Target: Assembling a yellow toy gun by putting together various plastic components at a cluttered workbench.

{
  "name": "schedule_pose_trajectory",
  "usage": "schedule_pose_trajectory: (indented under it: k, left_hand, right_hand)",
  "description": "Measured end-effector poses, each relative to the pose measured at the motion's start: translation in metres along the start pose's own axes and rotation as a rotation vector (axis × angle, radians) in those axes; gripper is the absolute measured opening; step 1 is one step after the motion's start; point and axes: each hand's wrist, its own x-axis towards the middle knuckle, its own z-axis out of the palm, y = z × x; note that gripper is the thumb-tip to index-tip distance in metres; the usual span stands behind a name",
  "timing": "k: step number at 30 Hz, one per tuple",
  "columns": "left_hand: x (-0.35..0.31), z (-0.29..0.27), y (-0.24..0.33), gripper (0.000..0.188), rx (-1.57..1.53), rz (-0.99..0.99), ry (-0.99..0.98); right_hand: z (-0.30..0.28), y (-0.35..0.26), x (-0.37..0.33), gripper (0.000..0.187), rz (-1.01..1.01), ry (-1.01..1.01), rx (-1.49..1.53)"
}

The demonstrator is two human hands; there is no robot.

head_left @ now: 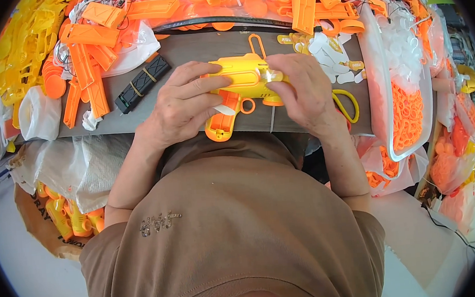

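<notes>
A yellow and orange toy gun (242, 72) lies across the near edge of the grey table, its orange grip (220, 128) pointing toward me. My left hand (181, 105) is closed around its left end, fingertips on the yellow body. At the other end my right hand (302, 90) pinches the gun near a clear, shiny part (271, 75). A small white strip (224, 110) sticks out by the grip, under my left fingers. An orange loop-shaped piece (257, 45) rests just beyond the gun. Yellow-handled scissors (347, 105) lie beside my right wrist.
Orange plastic parts (92, 37) pile up at the far side, yellow parts (25, 39) at far left. A black block with a rubber band (142, 83) lies left of my hands. White labels (330, 54) lie right. A translucent bin (374, 82) holds small orange rings (408, 115).
</notes>
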Motion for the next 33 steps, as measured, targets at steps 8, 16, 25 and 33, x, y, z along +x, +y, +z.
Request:
schedule_pose_trajectory:
  k: [8, 16, 25, 33]
  left_hand:
    - [-0.014, 0.015, -0.004, 0.014, -0.116, -0.033, 0.099]
    - [-0.019, 0.02, -0.004, 0.012, -0.111, -0.06, 0.153]
    - [-0.02, 0.021, 0.0, 0.009, -0.084, -0.042, 0.154]
    - [-0.021, 0.021, 0.0, 0.008, -0.05, -0.013, 0.155]
  right_hand:
    - [0.005, -0.001, 0.002, 0.042, 0.124, 0.039, 0.107]
    - [-0.004, -0.01, 0.009, 0.047, 0.025, -0.121, -0.069]
    - [0.018, -0.011, 0.005, 0.053, 0.013, 0.007, 0.191]
    - [0.025, -0.012, 0.003, 0.054, 0.023, 0.033, 0.225]
